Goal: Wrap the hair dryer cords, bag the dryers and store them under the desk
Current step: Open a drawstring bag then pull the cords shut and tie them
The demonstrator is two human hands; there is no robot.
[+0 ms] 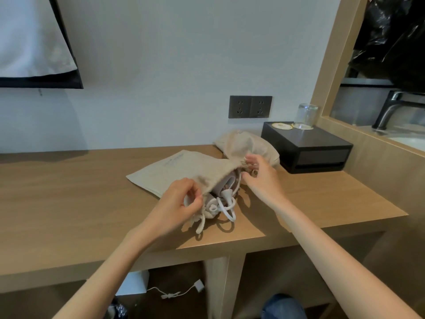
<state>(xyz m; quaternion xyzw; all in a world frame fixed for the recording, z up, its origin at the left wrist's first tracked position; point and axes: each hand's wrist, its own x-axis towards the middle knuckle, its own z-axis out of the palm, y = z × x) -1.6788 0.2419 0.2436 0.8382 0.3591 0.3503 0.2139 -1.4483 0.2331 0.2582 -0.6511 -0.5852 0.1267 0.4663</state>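
Woodgrain runs the length of the tan bench [69,203], smooth and matte. On it lies a beige drawstring bag [179,171] of coarse woven cloth, mostly flat, its closed end toward the left rear and its mouth toward the front edge. The left hand [181,203] has its grip pinched on the near lip of that mouth, thumb and fingers curled on the fabric. A pale hair dryer [226,185] sits half inside the mouth. Its white rubbery cord [226,207] spills out in loops onto the bench, and a thick drawstring [200,225] trails beside them. The right hand [262,178] pinches the far lip of the mouth, its grip narrow on the cloth. Just behind it rests a second beige bag [248,143], plump and rounded. Further right stands a boxy black case [317,148] carrying a clear glass tumbler [307,115].
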